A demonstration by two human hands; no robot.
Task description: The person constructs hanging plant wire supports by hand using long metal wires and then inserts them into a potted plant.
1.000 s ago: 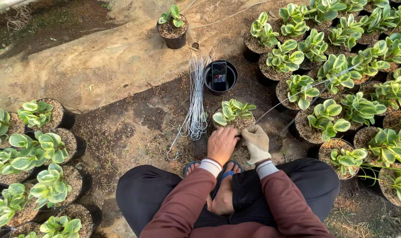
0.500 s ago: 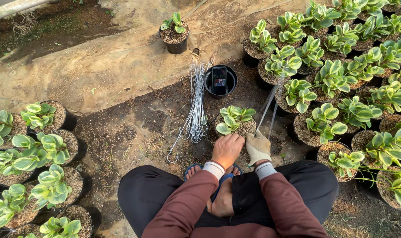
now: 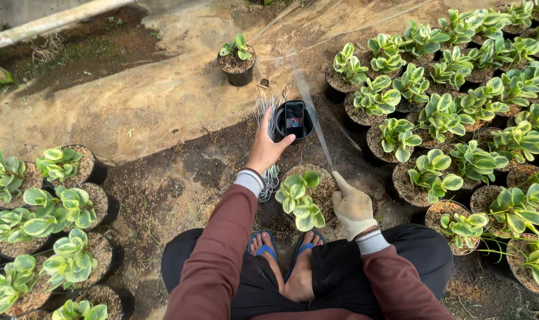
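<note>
**Wire in one hand, a reach with the other**

At centre frame, the gloved right hand (image 3: pixel 352 207) is closed around a thin, stiff wire (image 3: pixel 317 127) that slants up and away from the potted plant (image 3: pixel 302 198). It could whip loose and snag the waxy leaves. Beyond, the bare left hand (image 3: pixel 266 148) is spread open, its fingers on the bundle of wires (image 3: pixel 269 142) beside a round black pot (image 3: pixel 293 121) holding a phone (image 3: pixel 294 117).
</note>
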